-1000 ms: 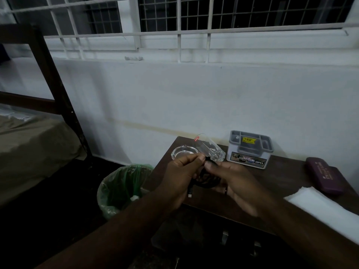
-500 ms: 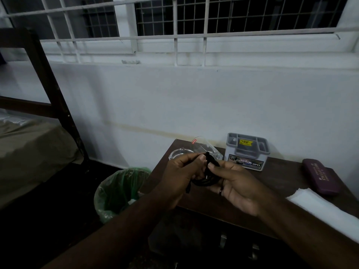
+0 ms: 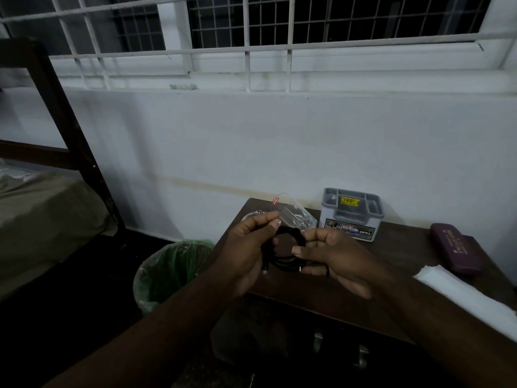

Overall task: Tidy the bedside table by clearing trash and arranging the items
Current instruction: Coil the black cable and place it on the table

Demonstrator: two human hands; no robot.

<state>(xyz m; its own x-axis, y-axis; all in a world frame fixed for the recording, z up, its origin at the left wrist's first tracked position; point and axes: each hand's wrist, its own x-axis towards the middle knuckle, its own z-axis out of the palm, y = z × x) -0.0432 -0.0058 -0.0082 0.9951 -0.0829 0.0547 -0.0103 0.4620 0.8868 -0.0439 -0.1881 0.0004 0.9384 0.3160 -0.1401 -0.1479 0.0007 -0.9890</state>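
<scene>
Both hands, left hand [image 3: 246,247] and right hand [image 3: 338,256], gripped a coiled black cable [image 3: 285,247] in their fingers above the dark wooden worktop's [image 3: 391,289] left edge; winding seemed underway, and setting it down neatly likely comes next.

A dark wooden table [image 3: 397,278] carries a grey box [image 3: 351,215], a glass [image 3: 293,217] left of it, a purple case [image 3: 456,252] and white cloth [image 3: 461,292] to its right.

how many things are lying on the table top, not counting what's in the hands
5: a clear ashtray and tilted glass at the far left corner, grey box, maroon case, white paper. The hands may hide more.
</scene>
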